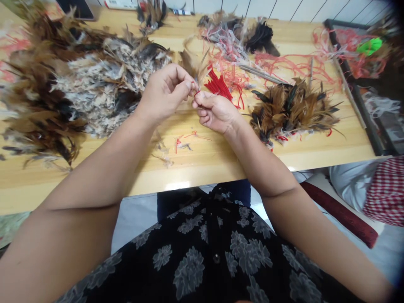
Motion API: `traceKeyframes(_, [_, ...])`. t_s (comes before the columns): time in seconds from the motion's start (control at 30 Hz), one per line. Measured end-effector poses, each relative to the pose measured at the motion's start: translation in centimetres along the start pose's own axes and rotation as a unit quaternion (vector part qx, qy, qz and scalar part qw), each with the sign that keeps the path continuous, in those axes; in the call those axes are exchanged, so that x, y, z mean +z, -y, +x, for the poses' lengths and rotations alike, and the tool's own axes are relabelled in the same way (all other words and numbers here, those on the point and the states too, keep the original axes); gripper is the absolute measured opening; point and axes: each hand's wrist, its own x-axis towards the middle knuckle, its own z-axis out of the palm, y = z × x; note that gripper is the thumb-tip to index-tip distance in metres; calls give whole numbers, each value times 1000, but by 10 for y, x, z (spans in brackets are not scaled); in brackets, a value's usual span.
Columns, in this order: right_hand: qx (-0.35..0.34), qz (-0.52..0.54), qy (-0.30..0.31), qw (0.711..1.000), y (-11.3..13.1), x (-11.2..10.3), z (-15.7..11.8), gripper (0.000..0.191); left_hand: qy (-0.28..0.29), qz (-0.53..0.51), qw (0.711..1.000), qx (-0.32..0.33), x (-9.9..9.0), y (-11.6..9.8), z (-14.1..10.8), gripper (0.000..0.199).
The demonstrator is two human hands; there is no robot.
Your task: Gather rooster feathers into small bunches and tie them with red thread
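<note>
Over the wooden table, my left hand (167,89) and my right hand (216,110) meet fingertip to fingertip, both closed in a pinch. Between them shows a short bit of red yarn (197,92), pinched by the left thumb and forefinger. A small bunch of brown feathers (193,65) rises just beyond the fingertips, its lower ends running to my right hand's pinch. How the yarn lies around the quills is too small to make out. Just right of the fingers is a bundle of cut red yarn (219,85).
A large heap of brown and grey feathers (104,80) covers the table's left. Brown feather bunches (295,107) lie at right, thin sticks (263,75) behind them. Pink and white plastic strings (227,42) tangle at the back. A dark-framed tray (355,90) stands at the right edge.
</note>
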Motion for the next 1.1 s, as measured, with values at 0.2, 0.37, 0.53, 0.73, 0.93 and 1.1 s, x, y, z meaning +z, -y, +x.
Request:
traceKeyframes(0.2, [-10, -5, 15, 1000, -5, -9, 11, 37, 48, 13, 998, 42, -5, -5, -2, 69])
traceKeyframes(0.37, [4, 20, -1, 1000, -2, -4, 5, 36, 48, 129, 988, 76, -11, -15, 3, 72])
traceKeyframes(0.53, [11, 14, 1, 1000, 0, -1, 1, 38, 63, 171, 976, 122, -13, -30, 12, 42])
traceKeyframes(0.73, [0, -15, 4, 1000, -3, -6, 8, 44, 49, 179, 977, 108, -14, -37, 14, 30])
traceKeyframes(0.93, [10, -11, -2, 1000, -1, -2, 2, 46, 65, 171, 977, 108, -14, -40, 13, 32])
traceKeyframes(1.1, [2, -34, -21, 999, 1, 2, -3, 45, 77, 161, 983, 39, -14, -34, 10, 33])
